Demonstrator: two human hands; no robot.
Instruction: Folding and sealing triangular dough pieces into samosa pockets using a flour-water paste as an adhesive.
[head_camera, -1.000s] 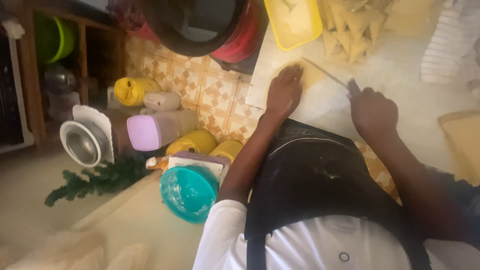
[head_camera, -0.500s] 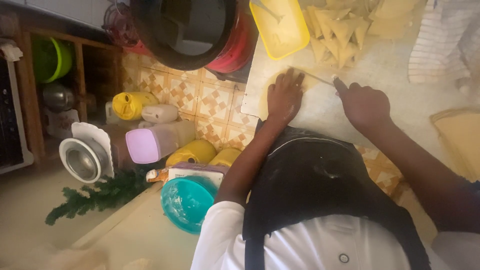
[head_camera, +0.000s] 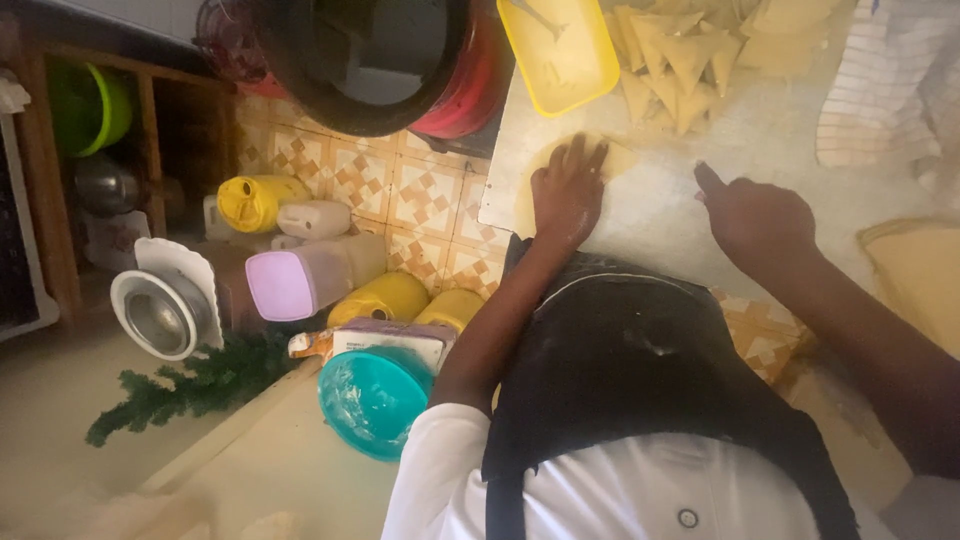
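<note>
Dough sheet lay flat on the pale worktop, pinned by left hand, fingers spread. Right hand sat closed beside it, forefinger out; any tool not visible. Cutting step, by my read. Far side: folded triangles, yellow tray.

The floor is laid with cream tiles bearing orange-brown diamond patterns. At the left stands a dark wooden shelf unit holding a green bowl and a metal pot. On the floor crowd yellow jerrycans, a white jug, a container with a lilac lid, a teal bowl, a steel bowl on a white tray, and a green plastic fir sprig — all near a pale, flour-dusted tabletop. Light is soft and warm — even across the room.
</note>
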